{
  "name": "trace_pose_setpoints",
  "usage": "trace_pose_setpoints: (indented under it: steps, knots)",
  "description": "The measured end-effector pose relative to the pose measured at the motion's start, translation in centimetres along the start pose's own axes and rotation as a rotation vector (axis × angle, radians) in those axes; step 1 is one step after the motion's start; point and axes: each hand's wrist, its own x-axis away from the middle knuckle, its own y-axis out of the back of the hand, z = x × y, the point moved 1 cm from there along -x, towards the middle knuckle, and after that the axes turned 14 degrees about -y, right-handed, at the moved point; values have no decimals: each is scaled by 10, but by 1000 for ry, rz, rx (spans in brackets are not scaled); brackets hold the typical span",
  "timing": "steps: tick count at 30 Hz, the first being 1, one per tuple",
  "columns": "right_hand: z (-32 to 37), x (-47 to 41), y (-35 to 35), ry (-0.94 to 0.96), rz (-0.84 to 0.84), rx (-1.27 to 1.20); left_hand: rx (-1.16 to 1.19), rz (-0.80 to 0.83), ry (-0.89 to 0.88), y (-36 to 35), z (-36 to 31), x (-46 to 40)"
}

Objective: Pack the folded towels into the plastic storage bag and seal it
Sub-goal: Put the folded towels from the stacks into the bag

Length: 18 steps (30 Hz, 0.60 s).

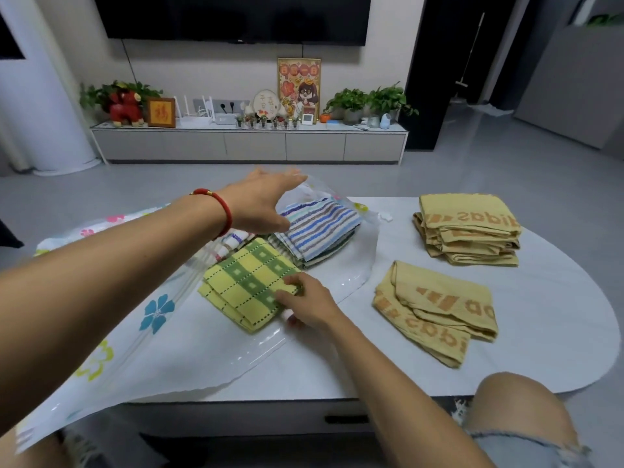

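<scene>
Head view — looks forward and down, close over the table (506, 349).

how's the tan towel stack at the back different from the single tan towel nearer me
The tan stack is several folded towels piled high; the single tan towel lies alone and low. The stack's edges line up fairly squarely, while the single towel is folded loosely and sits askew. The stack sits farther back on the table, the single towel nearer. Both share the same tan colour with orange lettering, and both lie outside the bag.
</scene>
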Motion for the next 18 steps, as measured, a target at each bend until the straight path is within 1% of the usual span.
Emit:
trace_pose_setpoints:
  steps: [1, 3, 6, 7, 8, 9, 11, 12, 13, 16, 18]
  knots:
    - [-5, 6, 16, 44, -17, 46, -8, 5, -9, -3, 0, -1]
    - [-19, 16, 58, 64, -144, 109, -25, 8, -26, -10, 1, -3]
    - [-36, 24, 139, 9, -527, 199, -13, 1, -41, -19, 3, -6]
    - [-42, 27, 166, -29, -625, 238, -7, -2, -47, -22, 4, -8]
    - [-47, 31, 189, -70, -656, 320, 0, -5, -49, -24, 3, -8]
    - [-53, 35, 207, -108, -615, 445, 6, -12, -45, -27, 3, -9]
    - [-68, 36, 222, -188, -412, 725, 9, -17, -33, -30, 3, -9]
    - [-75, 36, 223, -208, -343, 827, 9, -14, -30, -31, 3, -9]
    - [-81, 35, 224, -197, -321, 884, 8, -13, -29, -31, 3, -9]
    - [-85, 33, 230, -94, -322, 911, 9, -3, -9, -27, -2, -6]
    - [-84, 33, 233, -51, -335, 976, 17, 1, 10, -24, -5, -4]
